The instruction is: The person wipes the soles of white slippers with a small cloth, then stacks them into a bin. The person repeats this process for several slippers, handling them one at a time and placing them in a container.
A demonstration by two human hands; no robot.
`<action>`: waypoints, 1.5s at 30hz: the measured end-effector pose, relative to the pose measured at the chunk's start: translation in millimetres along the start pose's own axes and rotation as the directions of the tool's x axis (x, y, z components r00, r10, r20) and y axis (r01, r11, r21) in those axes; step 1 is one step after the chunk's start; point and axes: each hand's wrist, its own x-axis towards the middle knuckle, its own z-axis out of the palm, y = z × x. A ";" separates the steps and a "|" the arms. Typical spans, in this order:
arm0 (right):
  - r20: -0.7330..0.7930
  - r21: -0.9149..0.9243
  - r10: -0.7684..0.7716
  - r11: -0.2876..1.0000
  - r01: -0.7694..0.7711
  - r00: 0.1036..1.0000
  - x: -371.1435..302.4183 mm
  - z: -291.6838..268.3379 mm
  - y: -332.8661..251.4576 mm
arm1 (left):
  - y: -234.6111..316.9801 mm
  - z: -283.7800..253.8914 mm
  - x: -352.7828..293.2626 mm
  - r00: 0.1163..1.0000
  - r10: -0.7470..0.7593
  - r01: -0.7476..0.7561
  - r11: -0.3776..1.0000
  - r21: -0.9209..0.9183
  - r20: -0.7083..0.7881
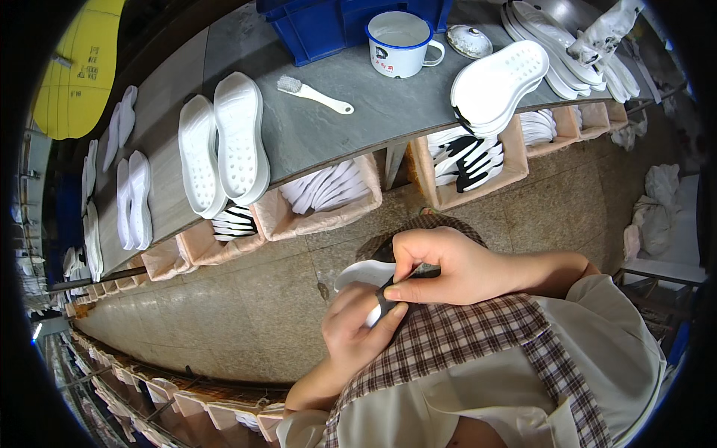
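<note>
The left hand [357,328] cradles a white shoe sole [364,275] from below, fingers curled round its near end, keeping it steady over the lap on a plaid apron [463,340]. The right hand [441,265] pinches a dark strip [388,291] against the sole's edge between thumb and forefinger, apparently to press it along the rim. Beyond the hands, a grey surface [358,112] carries paired white soles [224,145], a small brush [314,95], an enamel mug [399,45] and a stack of soles [497,82], all within arm's reach. Cardboard bins [328,198] beneath it hold more soles. The floor [246,299] is mottled stone.
</note>
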 end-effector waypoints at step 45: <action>0.037 0.046 -0.016 0.999 0.014 0.999 0.1 -2.1 8.0 | -2.7 0.4 1.3 0.999 -0.022 0.024 0.999 -0.035 0.043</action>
